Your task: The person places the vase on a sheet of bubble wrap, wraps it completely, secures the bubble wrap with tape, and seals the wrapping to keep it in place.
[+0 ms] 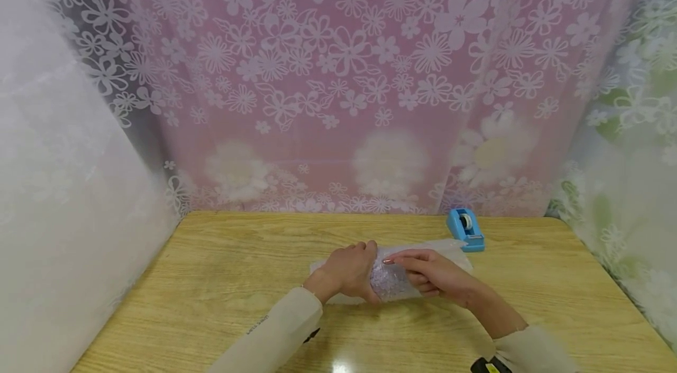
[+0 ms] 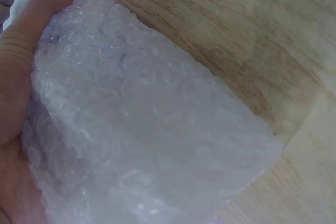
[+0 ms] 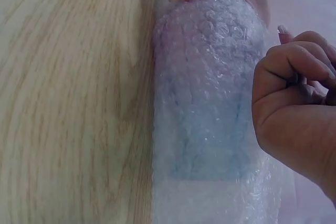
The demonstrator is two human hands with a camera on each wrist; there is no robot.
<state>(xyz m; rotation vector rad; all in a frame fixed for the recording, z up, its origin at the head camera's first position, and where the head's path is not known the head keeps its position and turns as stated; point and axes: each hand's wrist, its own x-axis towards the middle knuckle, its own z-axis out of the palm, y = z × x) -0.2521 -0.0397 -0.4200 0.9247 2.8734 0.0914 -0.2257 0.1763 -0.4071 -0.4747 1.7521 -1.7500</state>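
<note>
A bundle of clear bubble wrap (image 1: 390,280) lies on the table. Something inside shows lilac and, in the right wrist view, bluish through the bubble wrap (image 3: 210,87), but its kind is hidden. My left hand (image 1: 346,270) grips the bundle from its left side, thumb on the near side and fingers over the far side. In the left wrist view the left hand (image 2: 21,72) wraps round one end of it. At the bundle's right, my right hand (image 1: 431,272) has its index finger reaching to the wrap and its other fingers curled; whether it pinches anything is unclear.
A blue tape dispenser (image 1: 466,231) with a roll of tape stands at the back right, beside the flat end of the wrap. The wooden table (image 1: 238,244) has a floral curtain (image 1: 338,97) behind it and pale curtains at both sides.
</note>
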